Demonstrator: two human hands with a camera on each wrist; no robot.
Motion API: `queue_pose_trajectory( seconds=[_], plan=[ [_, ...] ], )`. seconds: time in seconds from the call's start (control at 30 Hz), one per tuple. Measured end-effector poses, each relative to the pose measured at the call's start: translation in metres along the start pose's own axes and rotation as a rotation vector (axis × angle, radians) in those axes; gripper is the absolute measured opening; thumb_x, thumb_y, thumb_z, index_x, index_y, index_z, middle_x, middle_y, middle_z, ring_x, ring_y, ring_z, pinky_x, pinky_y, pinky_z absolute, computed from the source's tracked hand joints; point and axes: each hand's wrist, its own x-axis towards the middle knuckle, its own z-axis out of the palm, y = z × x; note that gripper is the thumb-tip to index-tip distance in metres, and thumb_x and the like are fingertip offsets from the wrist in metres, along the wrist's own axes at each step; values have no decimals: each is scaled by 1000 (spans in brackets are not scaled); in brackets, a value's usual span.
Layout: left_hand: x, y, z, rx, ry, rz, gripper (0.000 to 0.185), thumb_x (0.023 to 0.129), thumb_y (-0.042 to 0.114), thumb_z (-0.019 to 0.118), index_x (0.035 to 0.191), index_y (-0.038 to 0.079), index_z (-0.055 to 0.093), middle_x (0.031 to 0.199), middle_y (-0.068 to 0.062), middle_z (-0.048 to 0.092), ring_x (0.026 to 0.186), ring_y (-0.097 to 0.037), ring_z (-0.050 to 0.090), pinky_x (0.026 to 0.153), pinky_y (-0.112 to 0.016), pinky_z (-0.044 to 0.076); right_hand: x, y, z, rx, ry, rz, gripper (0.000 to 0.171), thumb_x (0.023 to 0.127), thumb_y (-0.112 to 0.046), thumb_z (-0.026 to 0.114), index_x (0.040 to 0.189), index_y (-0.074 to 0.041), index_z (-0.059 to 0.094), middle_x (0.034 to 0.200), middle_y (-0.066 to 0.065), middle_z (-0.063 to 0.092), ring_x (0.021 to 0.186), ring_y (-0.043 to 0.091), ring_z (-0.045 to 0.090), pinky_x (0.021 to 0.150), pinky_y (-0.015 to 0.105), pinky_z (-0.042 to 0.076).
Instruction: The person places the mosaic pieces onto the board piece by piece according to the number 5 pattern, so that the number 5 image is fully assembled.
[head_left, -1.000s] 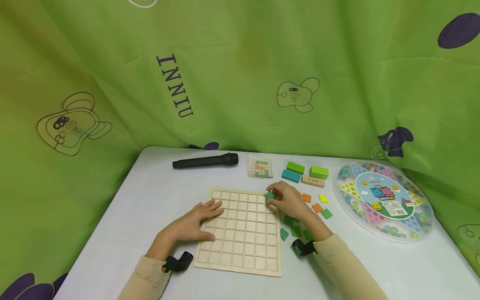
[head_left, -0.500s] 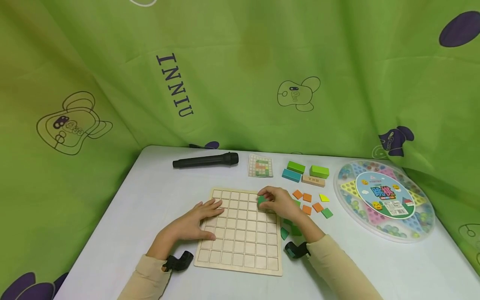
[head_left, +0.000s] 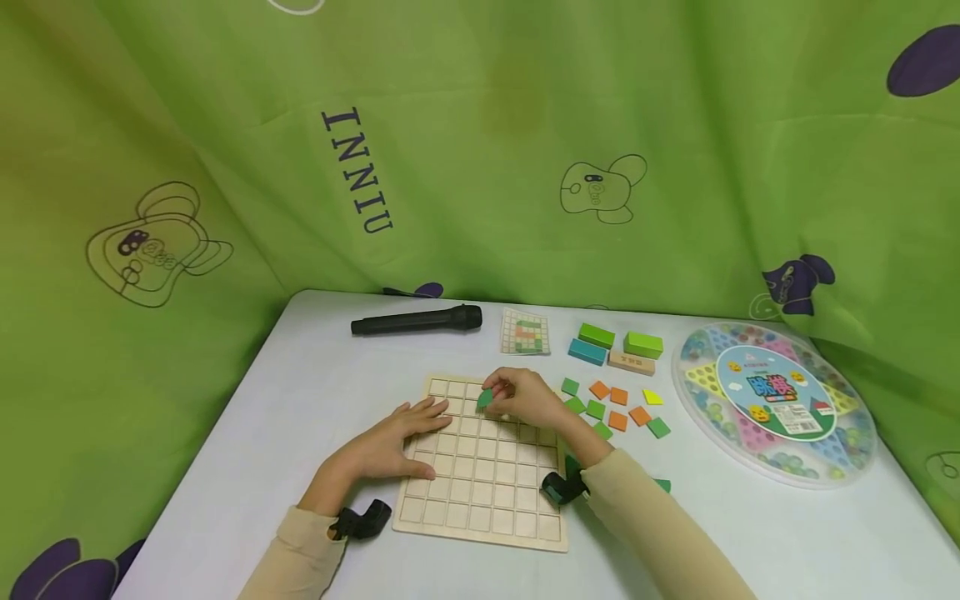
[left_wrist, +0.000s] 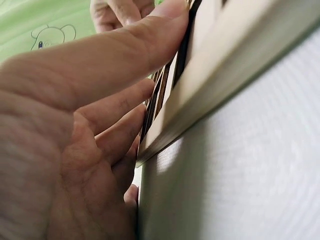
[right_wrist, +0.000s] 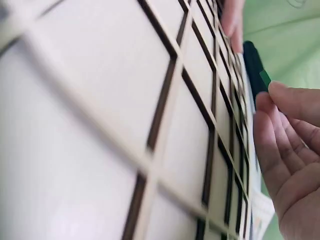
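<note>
A pale wooden grid board [head_left: 465, 471] lies on the white table in the head view. My left hand [head_left: 386, 442] rests on its left edge with fingers spread; in the left wrist view the thumb [left_wrist: 125, 57] lies over the board's rim [left_wrist: 200, 105]. My right hand [head_left: 525, 400] pinches a small green tile with a curved edge [head_left: 486, 399] between thumb and fingertips, over the upper middle of the board. In the right wrist view that green tile [right_wrist: 265, 76] shows as a thin edge at the fingertips of the right hand [right_wrist: 295, 145].
Several orange tiles [head_left: 618, 421], green tiles [head_left: 596, 409] and a yellow tile [head_left: 653, 397] lie right of the board. Behind are a pattern card [head_left: 525, 333], wooden blocks [head_left: 632, 362] and a black microphone [head_left: 416, 321]. A round Chinese checkers case [head_left: 776, 404] stands at far right.
My right hand has moved left across the board's top rows, carrying the green tile from the right corner to the upper middle. My left hand has stayed on the left edge.
</note>
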Motion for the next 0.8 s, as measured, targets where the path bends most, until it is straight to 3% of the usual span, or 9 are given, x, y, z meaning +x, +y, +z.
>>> queue_pose_trajectory(
  seconds=[0.47, 0.8],
  plan=[
    [5, 4, -1, 35, -34, -12, 81, 76, 43, 76, 143, 11, 43, 156, -2, 26, 146, -27, 15, 118, -54, 8, 15, -2, 13, -176, -33, -14, 21, 79, -10, 75, 98, -8, 66, 85, 1, 60, 74, 9, 54, 67, 22, 47],
    [0, 3, -2, 24, -21, -23, 81, 75, 41, 76, 143, 11, 43, 156, -2, 27, 146, -27, 15, 118, -54, 7, 12, -6, 13, -152, -70, -25, 24, 82, -10, 72, 106, -7, 68, 95, 3, 61, 82, 10, 56, 73, 23, 49]
  ],
)
